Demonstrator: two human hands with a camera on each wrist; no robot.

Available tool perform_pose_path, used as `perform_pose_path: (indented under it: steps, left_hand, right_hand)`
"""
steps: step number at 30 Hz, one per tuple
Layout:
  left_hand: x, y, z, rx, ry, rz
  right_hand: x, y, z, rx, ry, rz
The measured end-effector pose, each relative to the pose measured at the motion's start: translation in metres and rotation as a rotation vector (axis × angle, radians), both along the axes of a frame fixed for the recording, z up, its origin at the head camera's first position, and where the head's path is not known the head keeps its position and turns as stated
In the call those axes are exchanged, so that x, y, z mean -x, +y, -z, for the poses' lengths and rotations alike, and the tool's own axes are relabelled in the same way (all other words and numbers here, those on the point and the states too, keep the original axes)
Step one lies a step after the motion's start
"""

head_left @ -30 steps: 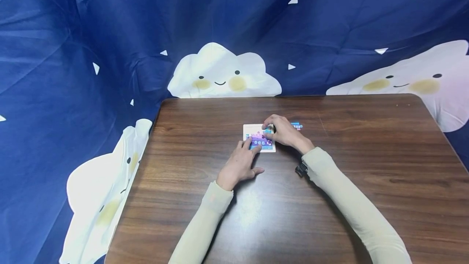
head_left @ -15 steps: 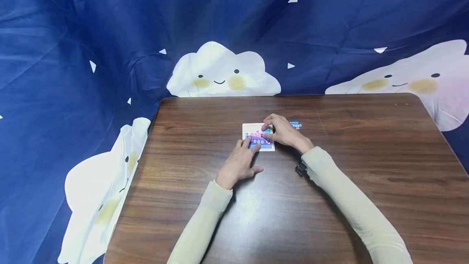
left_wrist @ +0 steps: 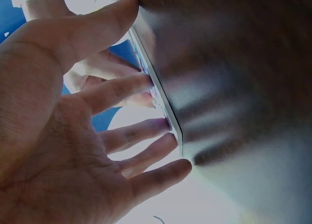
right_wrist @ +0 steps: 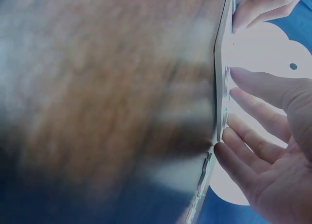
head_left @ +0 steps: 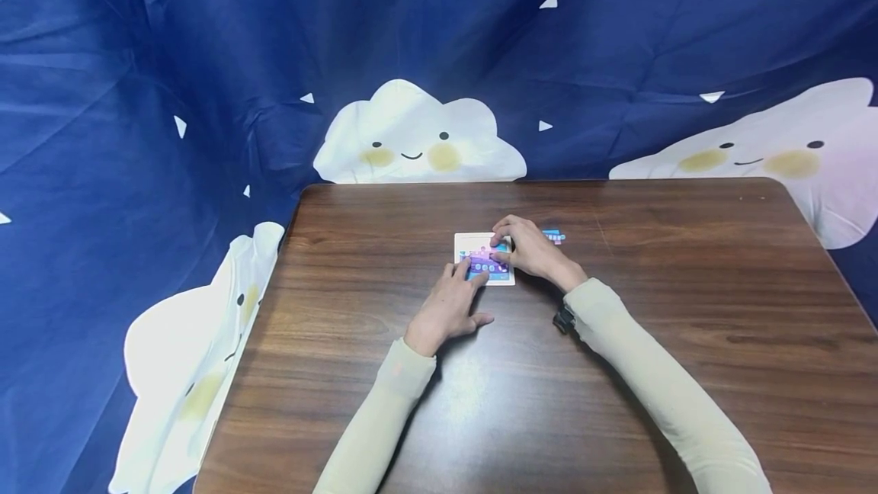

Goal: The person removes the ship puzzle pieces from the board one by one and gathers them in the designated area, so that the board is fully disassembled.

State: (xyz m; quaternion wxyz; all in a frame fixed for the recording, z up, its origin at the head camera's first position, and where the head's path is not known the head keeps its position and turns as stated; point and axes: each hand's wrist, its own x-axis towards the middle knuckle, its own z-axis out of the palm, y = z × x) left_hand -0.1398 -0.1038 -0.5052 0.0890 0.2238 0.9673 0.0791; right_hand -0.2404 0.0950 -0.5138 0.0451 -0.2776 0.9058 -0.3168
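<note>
A small jigsaw puzzle in a white tray [head_left: 463, 238] lies toward the back middle of the table, with a purple, pink and blue picture. My left hand [head_left: 449, 303] reaches over its front left corner. Its long fingers lie nearly straight, their tips on the lower part of the picture, and the thumb points away. From the right, my right hand [head_left: 531, 246] bends over the tray's right side. Its thumb and forefinger pinch at a blue puzzle piece [head_left: 501, 247], mostly hidden by the fingers. Both wrist views show the tray edge-on, with fingertips [left_wrist: 163, 124] right at its surface.
Just right of the tray, a few blue and pink puzzle pieces [head_left: 554, 236] lie partly behind my right hand. The brown wooden table [head_left: 370, 227] ends at a blue curtain [head_left: 274, 36] with white clouds. A black device [head_left: 564, 319] sits at the right wrist.
</note>
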Motion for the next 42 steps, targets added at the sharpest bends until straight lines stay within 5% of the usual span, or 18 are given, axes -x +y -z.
perform_pose_path:
  steps: [21, 42]
  left_hand:
    - [0.000, 0.002, 0.002, 0.000, 0.017, 0.009]
    - [-0.002, 0.001, 0.002, -0.011, 0.005, -0.008]
  right_hand:
    - [-0.003, -0.003, -0.003, -0.024, -0.013, 0.040]
    - [0.002, 0.015, -0.007, 0.136, -0.058, 0.105]
